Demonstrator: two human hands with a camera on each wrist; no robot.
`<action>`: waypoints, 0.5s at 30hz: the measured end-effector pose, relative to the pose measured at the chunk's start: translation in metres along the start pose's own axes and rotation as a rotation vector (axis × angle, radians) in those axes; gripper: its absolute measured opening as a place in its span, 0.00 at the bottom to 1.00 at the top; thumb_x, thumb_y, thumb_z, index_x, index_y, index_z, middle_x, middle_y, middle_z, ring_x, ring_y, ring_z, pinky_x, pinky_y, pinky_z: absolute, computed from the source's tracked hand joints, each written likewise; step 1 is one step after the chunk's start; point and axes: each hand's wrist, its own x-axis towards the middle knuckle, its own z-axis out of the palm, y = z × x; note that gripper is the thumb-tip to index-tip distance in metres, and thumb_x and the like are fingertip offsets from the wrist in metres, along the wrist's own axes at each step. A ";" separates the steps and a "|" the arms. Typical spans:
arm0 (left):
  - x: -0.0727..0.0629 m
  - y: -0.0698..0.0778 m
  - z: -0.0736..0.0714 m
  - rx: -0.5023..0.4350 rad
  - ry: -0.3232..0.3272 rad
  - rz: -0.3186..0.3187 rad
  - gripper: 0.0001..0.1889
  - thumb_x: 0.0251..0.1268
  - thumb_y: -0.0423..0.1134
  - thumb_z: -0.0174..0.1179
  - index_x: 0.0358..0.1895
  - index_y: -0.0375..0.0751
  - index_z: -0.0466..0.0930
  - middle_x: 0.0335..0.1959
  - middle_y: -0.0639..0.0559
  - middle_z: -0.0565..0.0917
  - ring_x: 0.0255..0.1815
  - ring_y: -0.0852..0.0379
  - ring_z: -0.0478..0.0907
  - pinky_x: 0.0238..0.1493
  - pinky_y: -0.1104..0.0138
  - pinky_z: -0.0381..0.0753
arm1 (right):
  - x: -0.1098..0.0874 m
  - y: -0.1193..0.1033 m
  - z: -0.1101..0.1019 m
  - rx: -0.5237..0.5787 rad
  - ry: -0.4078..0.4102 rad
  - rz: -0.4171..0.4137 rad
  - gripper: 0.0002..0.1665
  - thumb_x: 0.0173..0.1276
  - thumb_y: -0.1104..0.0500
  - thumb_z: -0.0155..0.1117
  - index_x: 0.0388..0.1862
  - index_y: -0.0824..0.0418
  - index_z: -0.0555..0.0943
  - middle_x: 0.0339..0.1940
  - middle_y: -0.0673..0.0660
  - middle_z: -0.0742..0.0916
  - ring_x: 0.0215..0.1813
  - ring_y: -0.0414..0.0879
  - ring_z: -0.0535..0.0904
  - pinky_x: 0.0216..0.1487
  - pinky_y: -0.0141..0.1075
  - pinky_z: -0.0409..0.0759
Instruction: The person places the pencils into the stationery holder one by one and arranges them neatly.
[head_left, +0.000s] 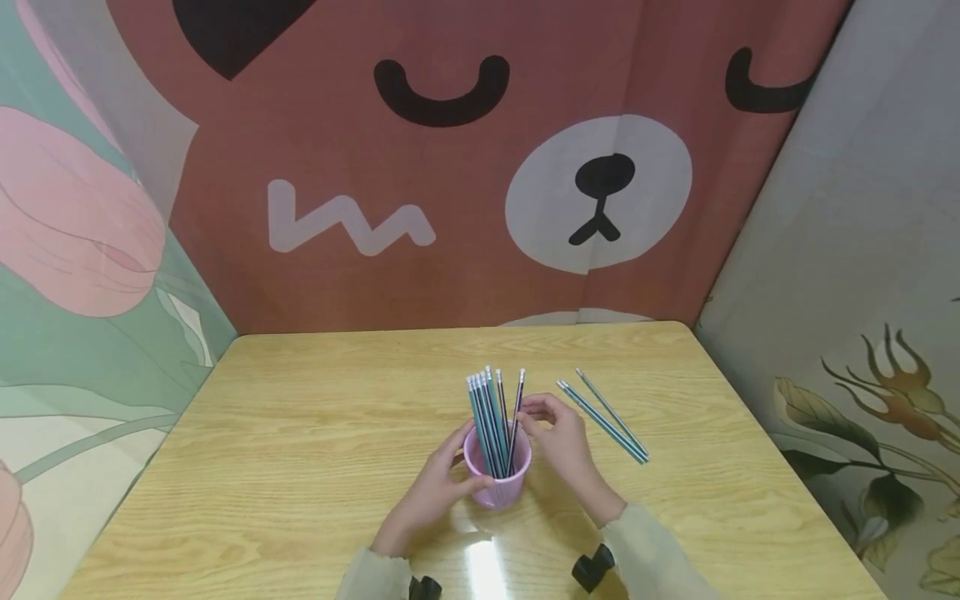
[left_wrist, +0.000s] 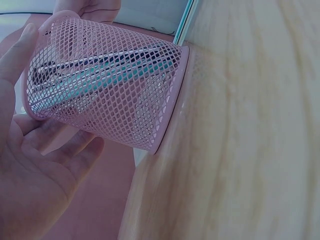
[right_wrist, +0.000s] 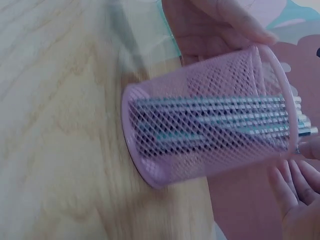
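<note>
A pink mesh pencil cup stands upright on the table with several striped teal and dark pencils in it, eraser ends up. My left hand holds the cup from its left side, thumb at the near rim and fingers on the far side. At the cup's right rim, my right hand pinches a dark striped pencil that leans apart from the bunch, its lower end inside the cup. Through the mesh, the pencils show in the left wrist view.
To the right of the cup, a few more pencils lie slantwise on the wooden table. Behind the table hangs a cloth printed with a bear face. Patterned cloths border both sides.
</note>
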 end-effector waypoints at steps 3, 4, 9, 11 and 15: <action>0.000 0.000 0.000 0.003 0.001 0.003 0.45 0.55 0.47 0.68 0.76 0.50 0.54 0.75 0.44 0.62 0.73 0.39 0.62 0.71 0.42 0.66 | 0.009 0.003 -0.008 0.015 0.010 -0.011 0.12 0.62 0.67 0.67 0.45 0.68 0.81 0.39 0.64 0.87 0.42 0.51 0.85 0.40 0.29 0.88; 0.000 0.001 0.000 0.003 -0.001 0.004 0.46 0.55 0.47 0.68 0.76 0.50 0.53 0.75 0.44 0.62 0.73 0.39 0.63 0.70 0.42 0.66 | 0.013 0.004 -0.012 0.007 0.016 -0.016 0.12 0.63 0.67 0.66 0.45 0.69 0.81 0.40 0.65 0.87 0.42 0.52 0.85 0.39 0.28 0.87; -0.001 0.002 0.000 -0.002 -0.005 -0.005 0.46 0.55 0.48 0.68 0.76 0.49 0.53 0.76 0.43 0.61 0.73 0.37 0.62 0.70 0.41 0.67 | 0.036 0.016 -0.041 -0.199 0.034 -0.013 0.13 0.65 0.65 0.65 0.47 0.69 0.81 0.41 0.66 0.87 0.44 0.56 0.85 0.37 0.28 0.87; -0.001 0.002 0.000 -0.005 -0.005 -0.011 0.46 0.55 0.47 0.68 0.76 0.49 0.53 0.76 0.43 0.60 0.73 0.37 0.62 0.70 0.41 0.66 | 0.044 0.024 -0.054 -0.300 0.023 -0.007 0.12 0.66 0.65 0.64 0.47 0.69 0.81 0.42 0.65 0.87 0.44 0.57 0.85 0.39 0.33 0.88; -0.001 0.001 0.000 0.000 -0.004 -0.013 0.45 0.55 0.45 0.68 0.76 0.49 0.54 0.76 0.44 0.61 0.74 0.38 0.61 0.71 0.42 0.65 | 0.058 0.041 -0.075 -0.441 -0.012 0.016 0.12 0.67 0.65 0.62 0.46 0.71 0.81 0.40 0.66 0.88 0.42 0.57 0.85 0.41 0.44 0.87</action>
